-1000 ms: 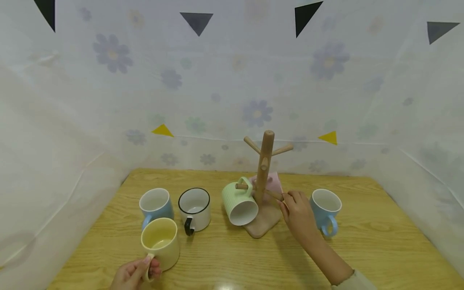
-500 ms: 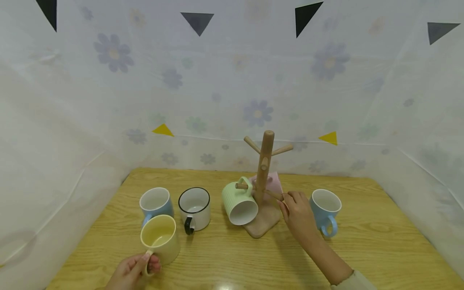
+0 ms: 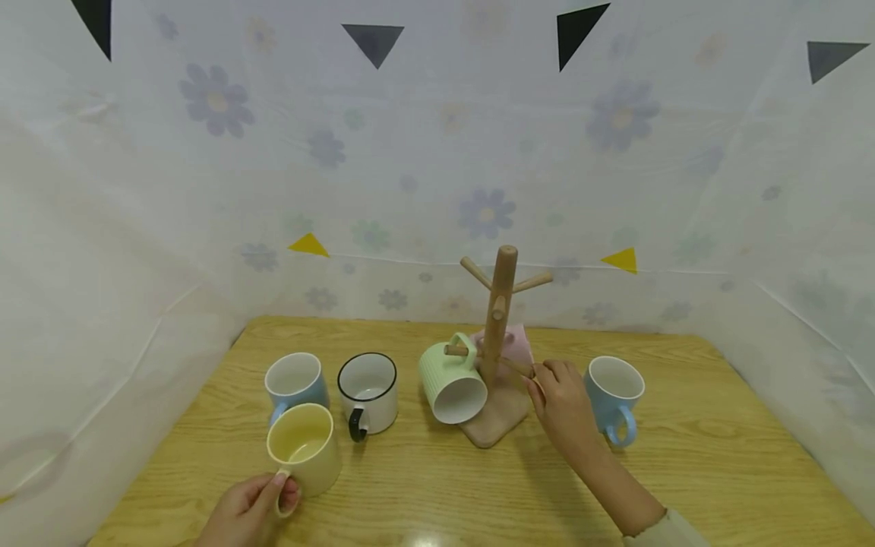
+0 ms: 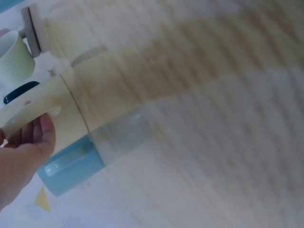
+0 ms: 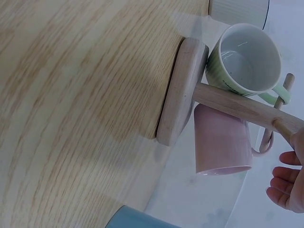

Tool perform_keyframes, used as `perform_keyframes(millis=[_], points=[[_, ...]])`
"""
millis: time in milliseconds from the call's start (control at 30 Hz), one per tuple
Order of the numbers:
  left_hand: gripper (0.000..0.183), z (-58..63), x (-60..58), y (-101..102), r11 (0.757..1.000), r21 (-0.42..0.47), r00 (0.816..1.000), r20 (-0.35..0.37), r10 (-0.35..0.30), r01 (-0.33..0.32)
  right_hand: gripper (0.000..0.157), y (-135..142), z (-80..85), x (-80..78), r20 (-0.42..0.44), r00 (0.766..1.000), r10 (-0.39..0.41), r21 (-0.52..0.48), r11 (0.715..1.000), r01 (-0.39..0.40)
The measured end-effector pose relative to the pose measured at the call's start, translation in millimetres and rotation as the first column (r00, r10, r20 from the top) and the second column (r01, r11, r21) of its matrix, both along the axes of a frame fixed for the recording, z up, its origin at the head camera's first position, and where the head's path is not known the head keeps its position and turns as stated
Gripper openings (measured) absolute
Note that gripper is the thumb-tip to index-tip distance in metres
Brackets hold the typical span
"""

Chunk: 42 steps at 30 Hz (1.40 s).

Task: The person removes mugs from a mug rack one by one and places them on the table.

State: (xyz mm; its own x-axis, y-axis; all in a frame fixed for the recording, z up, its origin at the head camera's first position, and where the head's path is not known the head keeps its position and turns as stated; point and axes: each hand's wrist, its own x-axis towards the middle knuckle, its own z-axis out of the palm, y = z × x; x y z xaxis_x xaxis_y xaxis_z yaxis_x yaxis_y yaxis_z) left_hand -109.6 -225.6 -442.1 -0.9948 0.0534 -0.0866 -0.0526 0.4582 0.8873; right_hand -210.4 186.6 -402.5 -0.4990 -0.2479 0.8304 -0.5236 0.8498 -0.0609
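My left hand grips the handle of a yellow mug, which is upright at the front left. Whether its base touches the table is hard to tell. On the right, my right hand pinches the end of a lower peg of a wooden mug tree. A ribbed green mug hangs tilted by its handle from another lower peg. Behind the post, a pink mug also hangs by its handle; the post partly hides it in the head view.
A blue mug stands partly hidden behind the yellow one. Beside it is a white mug with a black rim and handle. Another blue mug stands right of my right hand. The upper pegs bear nothing. A flowered curtain encloses the table.
My left hand has shifted the yellow mug slightly away from me, towards the blue mug. The right hand and the mug tree have stayed put.
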Motion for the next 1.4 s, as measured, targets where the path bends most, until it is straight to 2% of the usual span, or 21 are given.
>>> perform_keyframes(millis=[67,133,233,300,400,467,533,600,700,767,833,933,1000,1033,1067,1133,1167,1267,1300,1367,1400], points=[[0.033,3.7,2.0,3.5,0.989,-0.140,0.998,-0.043,0.051,-0.057,0.023,0.1,-0.4,-0.1,0.001,1.000,0.001,-0.001,1.000,-0.001],[0.031,6.5,3.3,5.5,0.965,-0.248,0.995,-0.078,0.068,-0.085,0.023,0.3,-0.8,-0.1,0.003,1.000,0.004,-0.001,1.000,-0.004],[0.031,7.6,4.0,7.3,0.925,-0.372,0.985,-0.169,0.016,-0.079,0.018,0.9,-1.3,0.3,0.002,1.000,0.007,0.000,1.000,-0.007],[0.032,7.6,3.9,8.9,0.888,-0.452,0.970,-0.241,-0.037,-0.078,0.029,1.4,-1.2,0.5,-0.002,1.000,0.006,-0.001,1.000,-0.006],[0.034,6.7,5.1,11.5,0.814,-0.564,0.918,-0.383,-0.107,-0.140,0.053,2.0,-0.8,0.7,-0.008,1.000,0.002,0.000,1.000,-0.002],[0.034,6.6,6.2,12.5,0.763,-0.617,0.884,-0.446,-0.138,-0.192,0.057,2.1,-0.4,0.6,-0.012,1.000,0.002,-0.001,1.000,-0.002],[0.036,5.5,7.0,12.6,0.706,-0.658,0.828,-0.529,-0.185,-0.262,0.057,2.0,-0.3,0.2,-0.015,1.000,0.004,0.000,1.000,-0.004],[0.043,6.3,8.0,13.2,0.656,-0.685,0.785,-0.578,-0.223,-0.318,0.057,1.9,-0.4,-0.1,-0.018,1.000,0.004,0.002,1.000,-0.004],[0.058,9.0,8.1,16.1,0.579,-0.695,0.690,-0.664,-0.288,-0.427,0.058,1.6,-0.7,-0.7,-0.018,1.000,0.002,0.003,1.000,-0.002],[0.067,13.5,8.5,20.1,0.541,-0.684,0.647,-0.701,-0.301,-0.489,0.058,1.6,-0.8,-0.7,-0.016,1.000,0.000,0.002,1.000,0.000],[0.072,17.4,7.9,24.0,0.514,-0.660,0.587,-0.741,-0.327,-0.548,0.056,1.7,-0.9,-0.5,-0.011,1.000,-0.001,0.001,1.000,0.001],[0.070,22.7,5.8,30.0,0.524,-0.614,0.493,-0.788,-0.368,-0.590,0.032,2.2,-1.1,0.2,-0.001,1.000,0.004,-0.003,1.000,-0.004],[0.067,24.8,3.4,34.2,0.541,-0.583,0.423,-0.812,-0.402,-0.606,0.019,2.4,-1.0,0.4,0.002,1.000,0.003,-0.003,1.000,-0.003],[0.065,25.5,1.8,36.8,0.555,-0.566,0.388,-0.824,-0.414,-0.610,0.018,2.5,-1.0,0.4,0.002,1.000,0.004,-0.004,1.000,-0.004],[0.064,25.6,0.4,39.6,0.567,-0.551,0.361,-0.833,-0.419,-0.613,0.021,2.5,-1.0,0.5,0.002,1.000,0.006,-0.006,1.000,-0.006],[0.062,25.1,-1.5,45.0,0.580,-0.530,0.328,-0.845,-0.423,-0.619,0.019,2.3,-1.1,0.2,-0.007,1.000,0.004,-0.007,1.000,-0.004],[0.062,25.9,-0.9,48.4,0.577,-0.540,0.344,-0.840,-0.420,-0.613,0.024,2.0,-1.3,-0.1,-0.012,1.000,0.003,-0.010,1.000,-0.003],[0.062,27.6,-0.4,58.1,0.583,-0.554,0.369,-0.832,-0.415,-0.594,0.038,1.4,-2.4,-1.1,-0.018,1.000,0.007,-0.018,1.000,-0.007],[0.062,28.6,-0.2,61.3,0.586,-0.559,0.379,-0.829,-0.412,-0.587,0.038,1.2,-2.8,-1.3,-0.020,1.000,0.007,-0.021,1.000,-0.007],[0.062,31.0,-0.1,68.1,0.600,-0.565,0.395,-0.825,-0.404,-0.566,0.022,0.8,-3.4,-1.8,-0.014,1.000,0.008,-0.026,1.000,-0.008],[0.061,31.2,-1.0,71.0,0.616,-0.554,0.383,-0.832,-0.401,-0.559,0.017,0.8,-3.6,-1.9,-0.009,1.000,0.008,-0.027,1.000,-0.008]])
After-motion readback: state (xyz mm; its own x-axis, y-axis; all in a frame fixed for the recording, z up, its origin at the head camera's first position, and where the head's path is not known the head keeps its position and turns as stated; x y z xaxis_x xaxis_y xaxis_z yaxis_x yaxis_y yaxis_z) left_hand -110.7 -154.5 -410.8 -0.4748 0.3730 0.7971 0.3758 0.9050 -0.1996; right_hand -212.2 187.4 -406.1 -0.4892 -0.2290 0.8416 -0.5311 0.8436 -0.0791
